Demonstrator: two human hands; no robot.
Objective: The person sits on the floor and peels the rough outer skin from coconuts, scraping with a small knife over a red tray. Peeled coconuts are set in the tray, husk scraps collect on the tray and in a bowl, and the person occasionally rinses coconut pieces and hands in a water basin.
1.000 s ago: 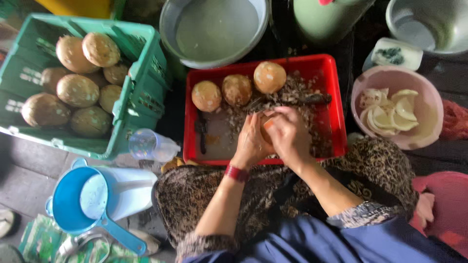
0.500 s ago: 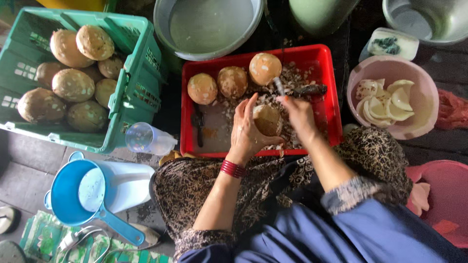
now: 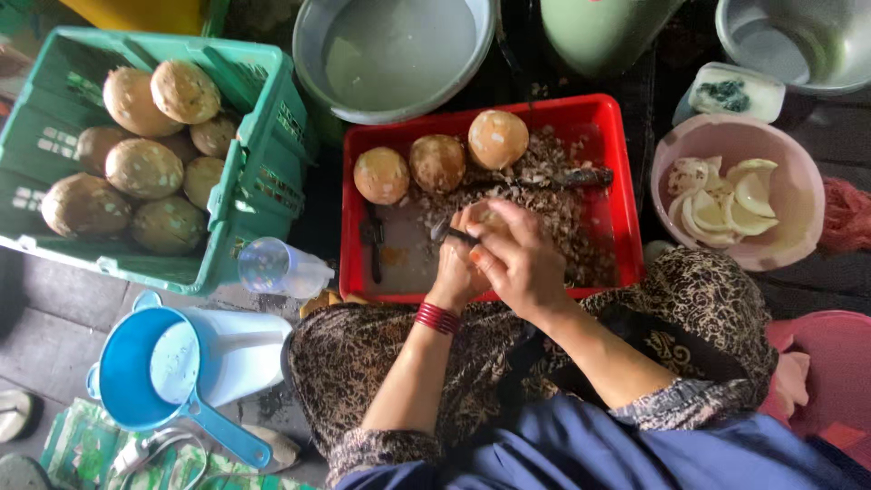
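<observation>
My left hand (image 3: 458, 272) cups a round, pale, rough coconut (image 3: 485, 218) over the red plastic tray (image 3: 626, 181) strewn with brown husk scraps, while my right hand (image 3: 522, 259) is closed on a small dark-tipped blade (image 3: 446, 231) against it, beside three smooth peeled coconuts (image 3: 437, 161) on dark ground.

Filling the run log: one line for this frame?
left hand: holds coconut piece | right hand: works small blade on it | over red tray
</observation>
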